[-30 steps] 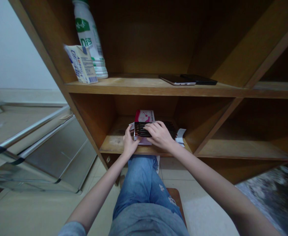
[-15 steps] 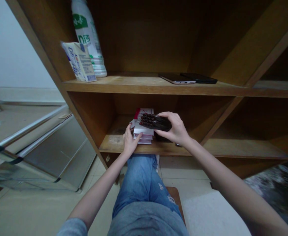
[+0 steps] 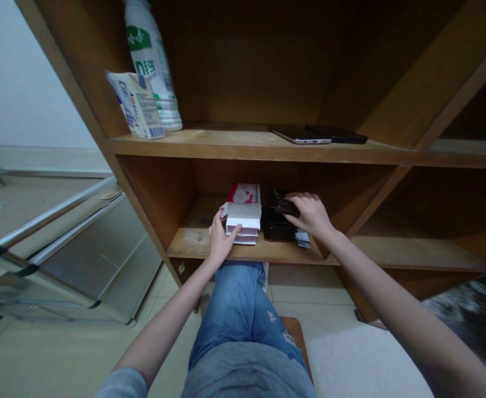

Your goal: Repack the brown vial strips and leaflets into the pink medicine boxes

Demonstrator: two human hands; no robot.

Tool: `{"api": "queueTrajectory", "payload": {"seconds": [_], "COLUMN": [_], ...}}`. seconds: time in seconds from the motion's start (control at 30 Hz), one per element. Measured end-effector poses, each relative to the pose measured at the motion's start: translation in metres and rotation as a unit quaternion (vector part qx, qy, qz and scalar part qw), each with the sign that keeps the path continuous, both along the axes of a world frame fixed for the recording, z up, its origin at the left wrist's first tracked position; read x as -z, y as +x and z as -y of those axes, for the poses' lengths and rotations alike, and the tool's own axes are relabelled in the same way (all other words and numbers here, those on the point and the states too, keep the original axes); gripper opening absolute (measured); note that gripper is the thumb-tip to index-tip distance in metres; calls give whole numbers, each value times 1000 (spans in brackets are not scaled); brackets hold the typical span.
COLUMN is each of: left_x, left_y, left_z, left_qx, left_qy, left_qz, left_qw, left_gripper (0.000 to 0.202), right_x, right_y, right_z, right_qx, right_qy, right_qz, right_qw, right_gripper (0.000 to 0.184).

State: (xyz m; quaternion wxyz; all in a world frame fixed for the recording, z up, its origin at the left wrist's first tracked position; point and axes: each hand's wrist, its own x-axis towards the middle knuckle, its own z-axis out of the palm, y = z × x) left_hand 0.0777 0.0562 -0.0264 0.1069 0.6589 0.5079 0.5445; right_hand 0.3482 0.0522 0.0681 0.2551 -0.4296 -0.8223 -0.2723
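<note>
Lower shelf (image 3: 197, 243) of a wooden unit, viewed from above. A dark stack (image 3: 276, 226) lies on this shelf, right of centre; shadow keeps its pieces from being identified, and the right hand (image 3: 310, 214) covers its upper part. Its long axis appears to run from the shelf front toward the back, though the far end is hard to make out. The right hand's fingers (image 3: 299, 205) curl narrowly over the top of the dark stack; whether they clasp it cannot be told. The left hand (image 3: 222, 240) stands open, its fingers (image 3: 231, 235) spread and touching the front of white cartons (image 3: 243, 220), piled on the same shelf left of the dark stack, with a pink box (image 3: 243, 193) just behind them. A paper slip (image 3: 303, 239) lies at the dark stack's front right corner. On the shelf above stand a bottle (image 3: 149, 61), cut off by the top edge, a drink carton (image 3: 135, 105) and two phones (image 3: 317, 134).
</note>
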Motion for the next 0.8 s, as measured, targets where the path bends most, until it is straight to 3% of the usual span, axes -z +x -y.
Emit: {"api": "queueTrajectory", "payload": {"seconds": [0.23,0.8], "left_x": [0,-1], "left_y": [1,1], "left_z": [1,2], "left_qx": [5,5], "left_qy": [4,2], "left_qz": [5,12], "left_qw": [1000,1000], "left_gripper": [69,68], "right_x": [15,22], "right_y": [3,6], "right_z": [-12,-15], "right_qx": [3,1], "right_qy": [-45,-59], "right_qz": [35,56], "right_qw": [998,997], "right_gripper": [29,31]}}
